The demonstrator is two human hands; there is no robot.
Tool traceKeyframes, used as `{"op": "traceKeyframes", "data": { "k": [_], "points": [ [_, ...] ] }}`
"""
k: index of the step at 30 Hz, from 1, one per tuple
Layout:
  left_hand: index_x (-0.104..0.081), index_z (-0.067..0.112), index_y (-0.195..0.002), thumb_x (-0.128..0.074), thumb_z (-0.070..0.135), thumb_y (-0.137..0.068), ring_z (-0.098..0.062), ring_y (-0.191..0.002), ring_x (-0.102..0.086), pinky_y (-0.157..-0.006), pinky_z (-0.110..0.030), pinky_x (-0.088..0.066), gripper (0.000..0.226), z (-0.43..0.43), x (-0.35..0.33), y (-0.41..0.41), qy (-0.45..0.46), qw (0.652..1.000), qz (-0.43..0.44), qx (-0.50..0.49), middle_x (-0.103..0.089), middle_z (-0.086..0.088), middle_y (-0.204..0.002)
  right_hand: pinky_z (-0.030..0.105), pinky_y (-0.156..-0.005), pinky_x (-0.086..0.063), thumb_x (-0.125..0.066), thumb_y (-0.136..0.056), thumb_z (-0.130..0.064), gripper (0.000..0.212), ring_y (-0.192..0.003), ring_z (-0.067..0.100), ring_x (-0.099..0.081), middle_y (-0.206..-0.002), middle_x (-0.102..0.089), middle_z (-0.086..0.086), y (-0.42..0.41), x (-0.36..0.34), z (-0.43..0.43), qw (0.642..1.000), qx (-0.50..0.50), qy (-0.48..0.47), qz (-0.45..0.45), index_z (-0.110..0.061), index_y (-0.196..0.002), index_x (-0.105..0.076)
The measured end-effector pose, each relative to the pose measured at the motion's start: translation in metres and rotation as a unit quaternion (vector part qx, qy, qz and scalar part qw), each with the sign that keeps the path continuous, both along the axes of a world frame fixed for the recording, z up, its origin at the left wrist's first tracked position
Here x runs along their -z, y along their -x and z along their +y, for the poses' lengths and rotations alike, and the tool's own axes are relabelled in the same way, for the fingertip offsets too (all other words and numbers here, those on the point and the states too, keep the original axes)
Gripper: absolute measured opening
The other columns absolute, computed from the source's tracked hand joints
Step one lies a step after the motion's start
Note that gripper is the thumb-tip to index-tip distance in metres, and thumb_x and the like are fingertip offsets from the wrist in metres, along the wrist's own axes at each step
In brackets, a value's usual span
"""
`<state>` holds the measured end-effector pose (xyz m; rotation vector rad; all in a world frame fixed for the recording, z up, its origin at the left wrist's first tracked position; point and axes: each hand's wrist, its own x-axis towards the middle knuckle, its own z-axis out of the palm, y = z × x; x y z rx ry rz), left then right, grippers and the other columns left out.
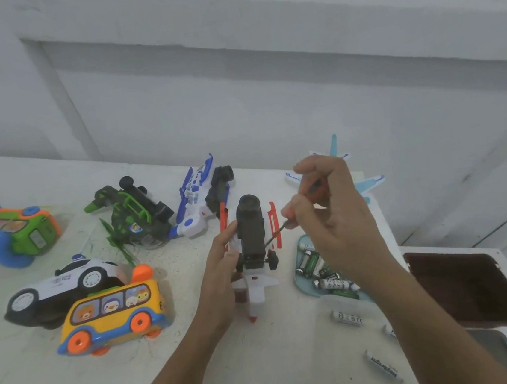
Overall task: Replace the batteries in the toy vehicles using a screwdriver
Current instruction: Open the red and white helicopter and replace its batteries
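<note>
Left hand grips low; right hand pinches, raised higher.

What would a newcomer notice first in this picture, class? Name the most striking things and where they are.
In the centre, the left hand holds an upturned red-and-white toy helicopter while the right hand grips an orange-handled screwdriver pointed at its dark underside. A bright yellow toy bus sits to the left; a pale blue tray of batteries lies to the right.
</note>
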<state>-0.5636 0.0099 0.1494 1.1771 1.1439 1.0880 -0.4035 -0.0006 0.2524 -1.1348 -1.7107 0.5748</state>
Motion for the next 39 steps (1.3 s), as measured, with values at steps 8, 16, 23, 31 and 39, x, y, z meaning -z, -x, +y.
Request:
{"op": "traceKeyframes", "data": {
  "k": [8,16,23,31,39],
  "points": [
    [-0.041,0.053,-0.129,-0.035,0.051,-0.087,0.015,-0.116,-0.05,-0.096,-0.019,-0.042,0.043,0.006,0.02,0.009,-0.025,0.999,0.028,0.004,-0.047,0.051,-0.119,0.041,-0.071,-0.057,-0.049,-0.098,-0.014,0.039,-0.084,0.02,-0.064,-0.092,-0.053,0.0,0.016,0.016,0.007,0.999,-0.015,-0.028,-0.014,-0.049,-0.113,-0.041],
    [-0.038,0.058,-0.128,-0.03,0.067,-0.08,0.019,-0.121,-0.041,-0.094,-0.011,-0.033,0.05,0.01,0.03,0.013,-0.04,0.998,0.052,0.002,-0.038,0.055,-0.124,0.036,-0.071,-0.057,-0.048,-0.096,-0.018,0.029,-0.082,0.02,-0.064,-0.091,-0.054,0.004,0.025,0.012,0.009,0.998,0.006,-0.048,-0.031,-0.035,-0.118,-0.043],
    [-0.035,0.06,-0.127,-0.032,0.069,-0.075,0.016,-0.123,-0.04,-0.091,-0.008,-0.034,0.053,0.009,0.025,0.015,-0.021,0.999,0.04,0.017,-0.035,0.058,-0.122,0.038,-0.071,-0.056,-0.047,-0.097,-0.024,0.026,-0.082,0.018,-0.062,-0.091,-0.054,0.002,0.032,0.015,0.008,0.998,0.02,-0.034,-0.059,-0.033,-0.12,-0.043],
    [-0.035,0.061,-0.124,-0.033,0.07,-0.068,-0.003,-0.131,-0.039,-0.09,-0.013,-0.034,0.057,0.011,0.02,0.015,-0.011,0.999,0.039,0.025,-0.033,0.036,-0.136,0.031,-0.074,-0.056,-0.049,-0.096,-0.025,0.026,-0.088,0.017,-0.061,-0.097,-0.053,-0.003,0.036,0.01,0.005,0.993,0.044,-0.055,-0.097,-0.026,-0.122,-0.047],
    [-0.037,0.056,-0.126,-0.037,0.066,-0.073,-0.009,-0.13,-0.045,-0.079,0.003,-0.04,0.054,0.011,0.026,0.015,-0.03,0.999,0.034,0.023,-0.042,0.013,-0.146,0.006,-0.084,-0.039,-0.063,-0.09,-0.024,0.024,-0.095,0.003,-0.049,-0.096,-0.048,-0.002,0.041,0.005,-0.002,0.979,0.066,-0.136,-0.137,-0.024,-0.114,-0.059]
  ]
}}
